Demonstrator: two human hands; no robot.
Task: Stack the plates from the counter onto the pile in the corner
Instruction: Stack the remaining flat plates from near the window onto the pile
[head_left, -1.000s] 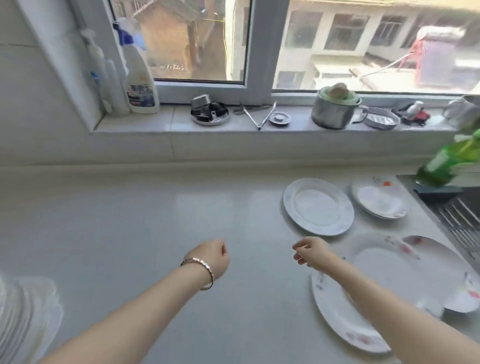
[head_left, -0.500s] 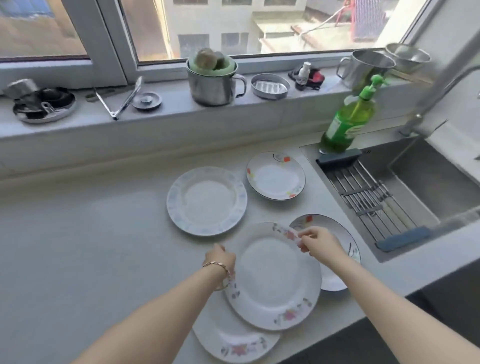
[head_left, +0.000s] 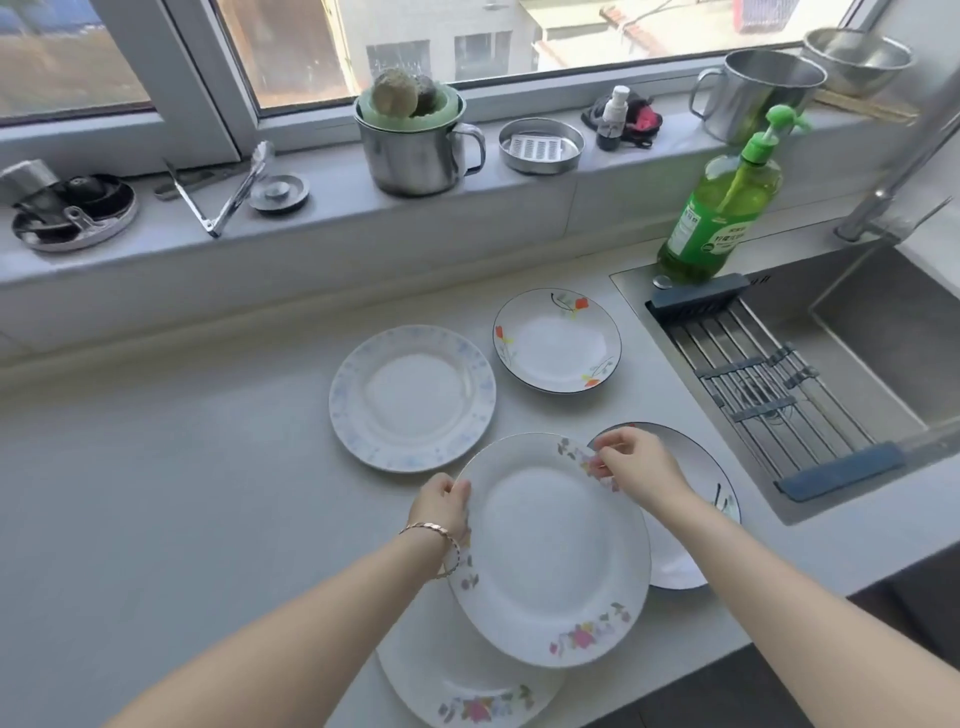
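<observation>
We have the large floral plate (head_left: 550, 551) between our hands, overlapping a matching plate (head_left: 467, 691) below and a dark-rimmed plate (head_left: 696, 499) under our right wrist. To lift it cleanly, we should raise it level and clear of both neighbours before carrying it off. Our left hand (head_left: 441, 506) curls around the near-left rim; our right hand (head_left: 636, 465) pinches the far rim, fingers closed on the edge.

The only lettering sits on the label of the green soap bottle (head_left: 719, 208), which stands at the sink's (head_left: 857, 332) back left corner. The characters are too small and blurred to read. Nothing else bears legible text.
</observation>
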